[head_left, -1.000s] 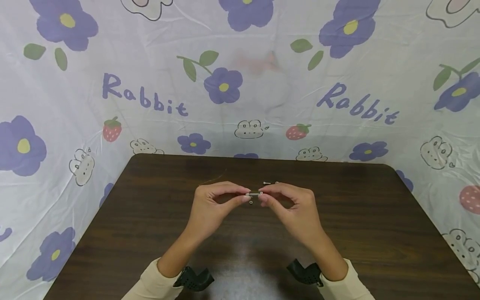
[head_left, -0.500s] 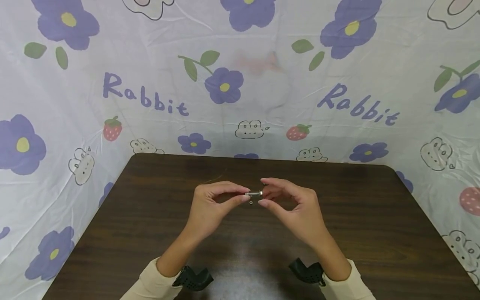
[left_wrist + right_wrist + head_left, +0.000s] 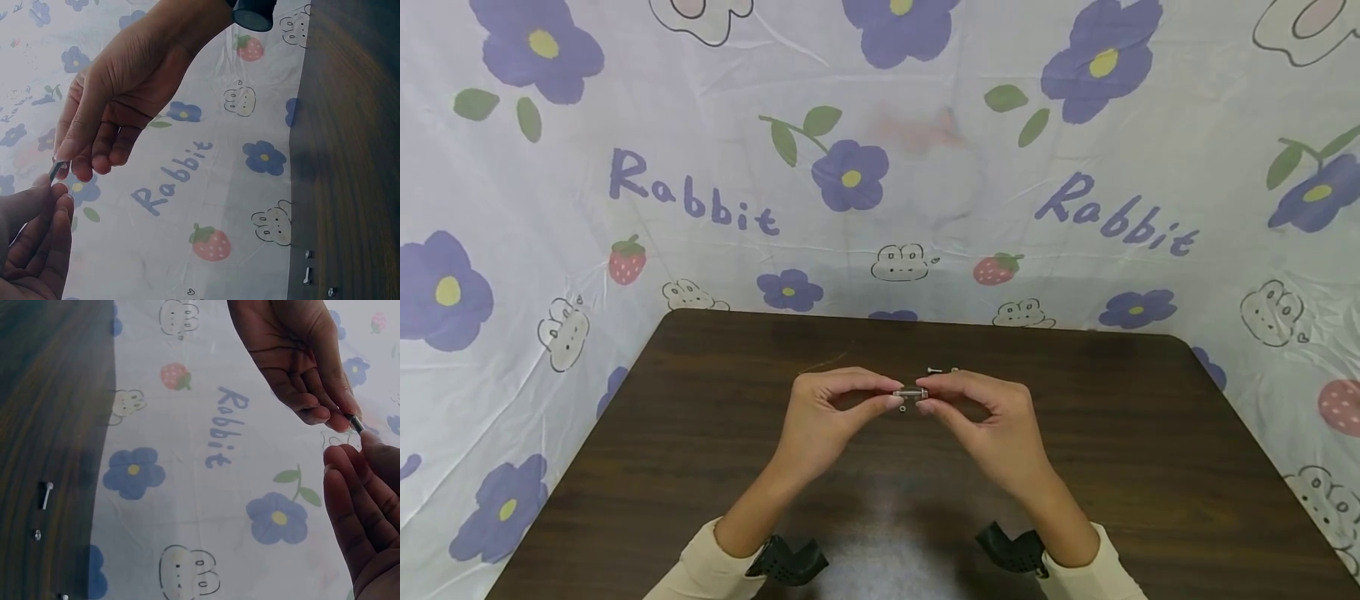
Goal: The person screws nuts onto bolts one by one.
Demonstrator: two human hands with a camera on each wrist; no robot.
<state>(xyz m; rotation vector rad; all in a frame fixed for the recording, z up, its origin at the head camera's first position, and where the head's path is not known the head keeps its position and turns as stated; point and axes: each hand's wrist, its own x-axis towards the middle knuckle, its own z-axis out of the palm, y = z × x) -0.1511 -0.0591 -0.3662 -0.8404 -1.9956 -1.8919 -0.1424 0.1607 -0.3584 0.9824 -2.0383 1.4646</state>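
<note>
A small metal bolt (image 3: 910, 393) spans the gap between the two hands, lying roughly level above the table. My left hand (image 3: 815, 423) pinches its left end between thumb and fingertips. At the right end, where the bolt looks wider, my right hand (image 3: 1002, 423) pinches with thumb and index finger. Whether that wider part is the head or a nut is hidden by the fingertips. In the left wrist view the bolt (image 3: 55, 170) shows as a short dark shaft between both sets of fingers. The right wrist view shows the bolt (image 3: 355, 423) mostly covered.
On the dark wooden table (image 3: 700, 467) lie a loose screw (image 3: 933, 370) and a small nut (image 3: 955, 370) beyond the right hand. Another nut (image 3: 902, 409) sits just below the bolt. A patterned cloth (image 3: 925, 200) hangs behind the table's far edge.
Half a second ago my right fingers were spread off the bolt's right end; now they pinch it again, as they did one second ago. My left hand keeps its grip, nearly still.
</note>
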